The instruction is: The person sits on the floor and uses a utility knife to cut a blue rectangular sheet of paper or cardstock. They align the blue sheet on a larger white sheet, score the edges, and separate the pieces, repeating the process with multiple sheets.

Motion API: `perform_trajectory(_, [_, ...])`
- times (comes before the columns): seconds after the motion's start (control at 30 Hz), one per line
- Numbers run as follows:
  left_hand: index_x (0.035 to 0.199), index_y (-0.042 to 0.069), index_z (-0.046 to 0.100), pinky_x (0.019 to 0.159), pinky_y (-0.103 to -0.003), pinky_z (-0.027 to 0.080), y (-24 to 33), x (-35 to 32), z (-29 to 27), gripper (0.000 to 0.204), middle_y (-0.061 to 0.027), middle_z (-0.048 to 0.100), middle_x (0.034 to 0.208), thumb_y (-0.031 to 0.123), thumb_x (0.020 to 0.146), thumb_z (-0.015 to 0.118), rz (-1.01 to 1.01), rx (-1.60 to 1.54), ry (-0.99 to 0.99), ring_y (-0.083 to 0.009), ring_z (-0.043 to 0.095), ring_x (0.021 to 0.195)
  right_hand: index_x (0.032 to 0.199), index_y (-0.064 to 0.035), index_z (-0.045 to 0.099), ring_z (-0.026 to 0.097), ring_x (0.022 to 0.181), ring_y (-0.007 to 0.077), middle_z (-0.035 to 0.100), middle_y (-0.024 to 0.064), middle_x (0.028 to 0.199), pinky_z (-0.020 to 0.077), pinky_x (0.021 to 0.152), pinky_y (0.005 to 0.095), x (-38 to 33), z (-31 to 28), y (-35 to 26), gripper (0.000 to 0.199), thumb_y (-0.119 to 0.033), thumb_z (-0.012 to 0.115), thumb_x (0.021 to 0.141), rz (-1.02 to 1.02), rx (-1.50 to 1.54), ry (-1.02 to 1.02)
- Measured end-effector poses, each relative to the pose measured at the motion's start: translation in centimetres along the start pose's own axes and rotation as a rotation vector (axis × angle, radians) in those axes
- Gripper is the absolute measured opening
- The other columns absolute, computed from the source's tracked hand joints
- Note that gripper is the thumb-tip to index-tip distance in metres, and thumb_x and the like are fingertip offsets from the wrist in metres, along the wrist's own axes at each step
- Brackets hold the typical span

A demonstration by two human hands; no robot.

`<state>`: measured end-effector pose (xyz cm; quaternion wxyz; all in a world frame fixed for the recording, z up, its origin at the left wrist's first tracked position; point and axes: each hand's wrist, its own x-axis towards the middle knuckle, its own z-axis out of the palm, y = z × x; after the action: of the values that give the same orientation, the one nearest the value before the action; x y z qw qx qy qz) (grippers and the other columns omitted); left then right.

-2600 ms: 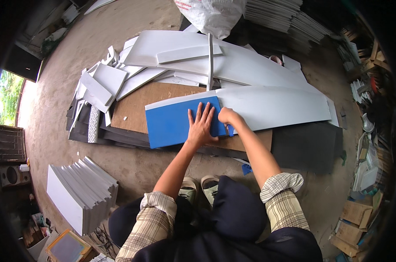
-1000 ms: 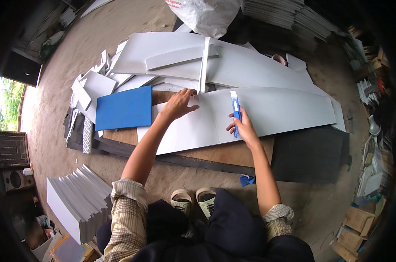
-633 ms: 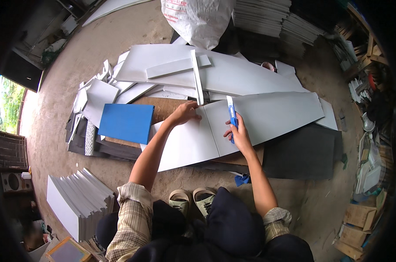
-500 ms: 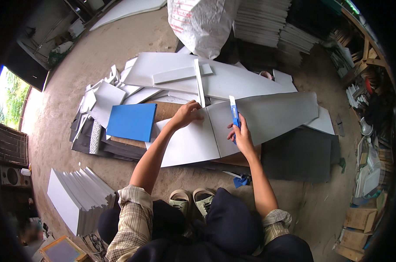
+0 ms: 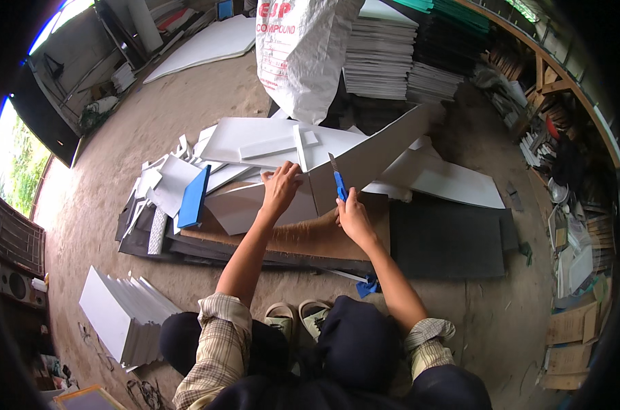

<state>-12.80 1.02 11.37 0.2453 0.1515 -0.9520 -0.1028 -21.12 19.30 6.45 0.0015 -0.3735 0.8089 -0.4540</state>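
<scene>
A blue utility knife (image 5: pixel 341 187) with its blade out is gripped in my right hand (image 5: pixel 354 220), blade pointing up and away from me. My left hand (image 5: pixel 280 191) has its fingers curled over the upper edge of a large white foam sheet (image 5: pixel 375 158). That sheet is raised on its long edge, and a dark cut line runs down it between my hands. A blue rectangular board (image 5: pixel 193 196) leans at a tilt beside the sheet's left end. Under them lies a brown worn board (image 5: pixel 317 238).
White offcuts (image 5: pixel 170 183) are heaped at the left, with larger white panels (image 5: pixel 221 140) behind. Black sheets (image 5: pixel 443 239) lie at the right. A white sack (image 5: pixel 303 61) stands at the far side. Stacked white panels (image 5: pixel 118 316) sit near my left knee.
The foam sheet has tipped up from lying nearly flat, its right end rising. The blue board has tilted up too. Both hands have shifted slightly left, still holding sheet and knife.
</scene>
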Motion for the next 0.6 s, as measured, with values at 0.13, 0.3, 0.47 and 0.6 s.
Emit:
perform_trajectory(0.13, [0.095,0.013,0.053,0.087,-0.05,0.027,-0.4,-2.3,0.3,0.018,-0.0018,0.057,0.091,0.021,0.08,0.058,0.038,-0.022,0.06,-0.019,0.057,0.089,0.102,0.0068,0.041,0.059,0.057,0.0351,0.058,0.023,0.067,0.0469,0.049,0.0419,-0.9,0.2,-3.8,0.028,-0.019,0.044,0.092,0.011,0.001,-0.108])
perform_trajectory(0.3, [0.096,0.017,0.052,0.087,-0.046,0.027,1.0,-3.4,0.6,0.02,0.0036,0.059,0.081,0.017,0.079,0.06,0.058,0.032,0.116,-0.0142,0.058,0.082,0.093,0.0039,0.044,0.059,0.066,0.0417,0.058,0.0261,0.067,0.0484,0.053,0.0466,-2.0,-0.2,-5.7,0.027,-0.023,0.04,0.093,0.05,-0.193,-0.141])
perform_trajectory(0.47, [0.095,0.017,0.053,0.087,-0.047,0.026,1.4,-3.4,0.5,0.015,0.0028,0.058,0.079,0.022,0.082,0.057,0.044,0.068,0.116,-0.0148,0.057,0.08,0.089,0.0048,0.044,0.059,0.066,0.0419,0.057,0.0274,0.065,0.0488,0.053,0.0471,-3.1,-0.6,-7.0,0.028,-0.022,0.038,0.093,0.106,-0.194,-0.157])
perform_trajectory(0.6, [0.097,0.015,0.054,0.087,-0.05,0.025,2.0,-3.3,0.5,0.016,0.0009,0.058,0.081,0.023,0.083,0.054,0.015,0.048,0.105,-0.0161,0.058,0.083,0.087,0.0049,0.044,0.059,0.066,0.0426,0.057,0.0285,0.065,0.0492,0.053,0.0463,-3.2,-0.7,-6.7,0.029,-0.023,0.036,0.094,0.105,-0.219,-0.158])
